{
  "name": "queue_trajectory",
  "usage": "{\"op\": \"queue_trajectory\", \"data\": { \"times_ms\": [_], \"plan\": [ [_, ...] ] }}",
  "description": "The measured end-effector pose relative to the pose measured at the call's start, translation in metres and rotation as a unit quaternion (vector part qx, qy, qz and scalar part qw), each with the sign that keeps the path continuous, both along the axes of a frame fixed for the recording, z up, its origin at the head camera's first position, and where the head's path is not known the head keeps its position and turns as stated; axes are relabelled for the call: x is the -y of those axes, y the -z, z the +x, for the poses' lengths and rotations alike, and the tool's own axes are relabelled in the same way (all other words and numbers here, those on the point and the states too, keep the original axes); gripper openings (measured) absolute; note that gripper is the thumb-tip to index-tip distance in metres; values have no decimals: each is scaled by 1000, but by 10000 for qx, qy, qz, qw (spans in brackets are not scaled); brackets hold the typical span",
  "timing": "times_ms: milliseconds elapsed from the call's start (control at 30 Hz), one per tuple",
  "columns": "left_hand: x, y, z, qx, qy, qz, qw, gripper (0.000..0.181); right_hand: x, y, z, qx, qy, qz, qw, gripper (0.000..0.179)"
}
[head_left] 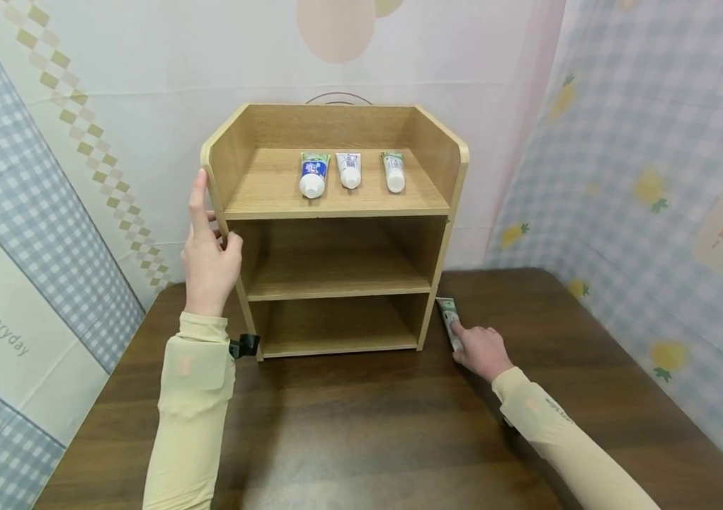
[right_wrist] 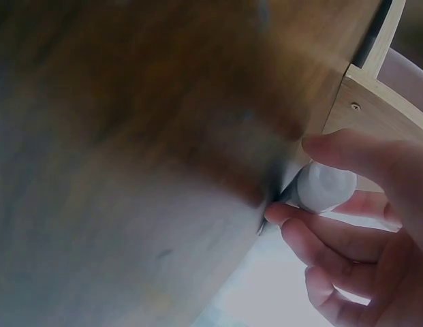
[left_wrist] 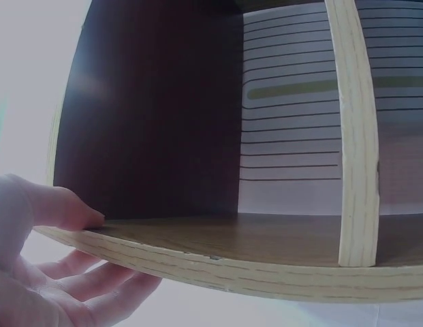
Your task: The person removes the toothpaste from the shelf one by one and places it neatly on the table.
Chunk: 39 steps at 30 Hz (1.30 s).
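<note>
Two pale yellow sleeves come nearest to my head camera, the left sleeve at 7 to 8 o'clock and the right sleeve at 4; I read the head view as a clock face, with 12 at its top.

At 4 o'clock I see the right hand partly closed on a green-and-white tube. On the right wrist feed I make out the thumb on one side of its white cap and curved fingers on the other. The tube lies on the brown table, just beside the right side of the wooden shelf, its cap end toward the person.

At 9 o'clock the left hand grips the shelf's left side panel; my left wrist feed shows the thumb inside the front edge and the other fingers outside it.

Farther out, on the shelf's top tier, I count three tubes with their caps toward me: a blue-labelled tube at 11 o'clock, a smaller white tube near 12 and a pale green tube toward 1. Beyond, from 2 to 3 o'clock, I see a checked cloth printed with pineapples.
</note>
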State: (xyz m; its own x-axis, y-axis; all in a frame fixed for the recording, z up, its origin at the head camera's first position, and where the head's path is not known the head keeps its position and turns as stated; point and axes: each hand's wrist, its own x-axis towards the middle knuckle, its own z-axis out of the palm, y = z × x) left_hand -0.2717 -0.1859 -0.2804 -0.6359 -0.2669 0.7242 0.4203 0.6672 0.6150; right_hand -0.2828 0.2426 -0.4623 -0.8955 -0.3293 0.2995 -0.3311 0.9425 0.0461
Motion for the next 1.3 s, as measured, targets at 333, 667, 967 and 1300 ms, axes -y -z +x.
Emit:
{"op": "queue_trajectory", "data": {
  "times_ms": [333,667,967,1300],
  "plan": [
    [-1,0,-1,18,-20,20,10000,82,2,-1,3,103,-99,108,9998,51],
    [-1,-1,-1,101,-5,25,9999,83,4,-2,5,218,-149,103,9996,42],
    [0,-1,0,182,0,23,9998,84,7,-4,4,371,-85,126,9992,40],
    [0,-1,1,188,57,69,9998,84,9,-7,4,338,-18,146,9993,40]
  ]
}}
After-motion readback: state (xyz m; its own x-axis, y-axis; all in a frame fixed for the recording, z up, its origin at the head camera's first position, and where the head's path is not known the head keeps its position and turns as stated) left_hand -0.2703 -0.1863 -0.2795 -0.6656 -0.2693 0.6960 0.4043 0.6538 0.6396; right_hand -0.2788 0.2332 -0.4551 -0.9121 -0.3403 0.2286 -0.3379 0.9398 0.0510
